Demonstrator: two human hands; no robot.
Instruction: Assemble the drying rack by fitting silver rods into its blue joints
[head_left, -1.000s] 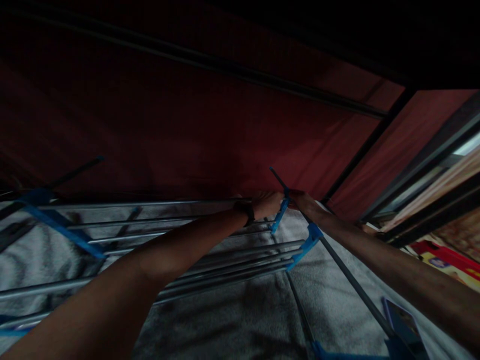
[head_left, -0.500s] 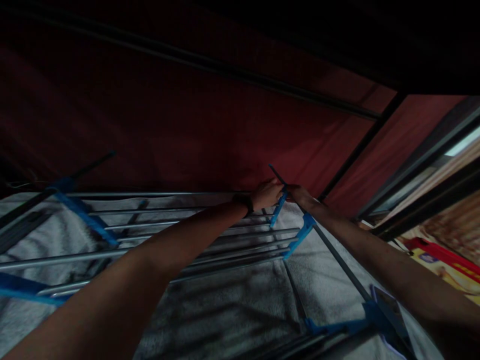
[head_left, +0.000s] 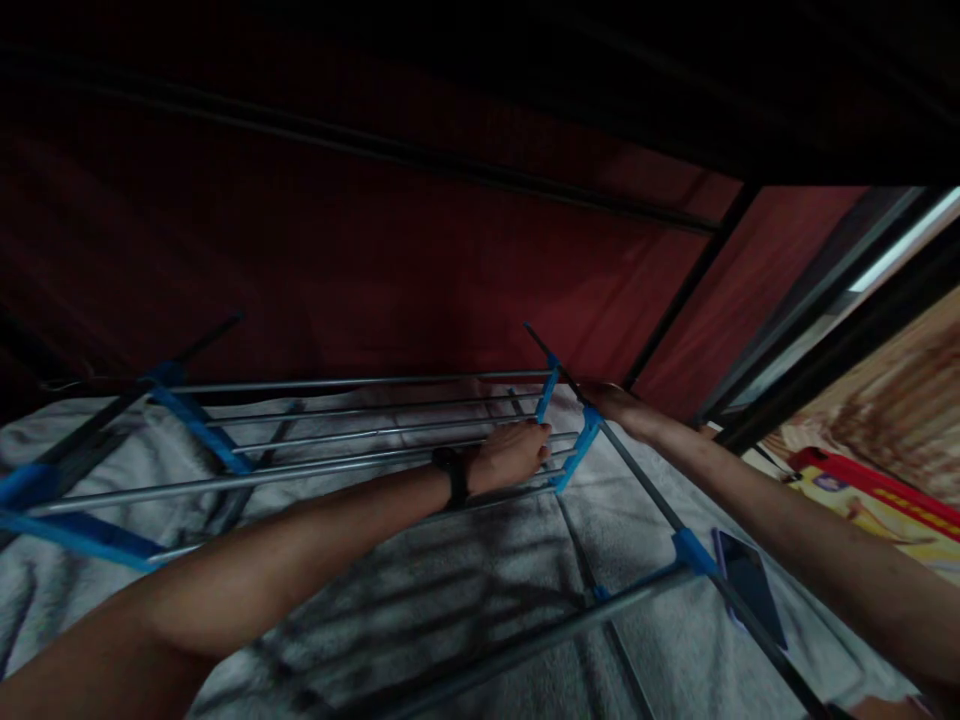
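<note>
Left hand (head_left: 514, 455), withdrawn from the far blue connector (head_left: 548, 388), now curls its fingers over the rack rods (head_left: 337, 438); right hand (head_left: 609, 398) grips the corner tube, fingers hidden.

Dim room, dark red fabric wall (head_left: 420, 260), grey blanket (head_left: 450, 600), black frame poles (head_left: 690, 280)

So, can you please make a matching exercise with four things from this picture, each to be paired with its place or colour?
Things:
1. left hand
2. right hand
3. phone
4. towel

Descriptions:
A. grey-white, spread under the rack
B. on the far right corner of the rack frame
C. on the thin metal rods, beside a blue bracket
D. lying flat near the right side bar, dark screen up

Pairs: 1-C, 2-B, 3-D, 4-A
</note>
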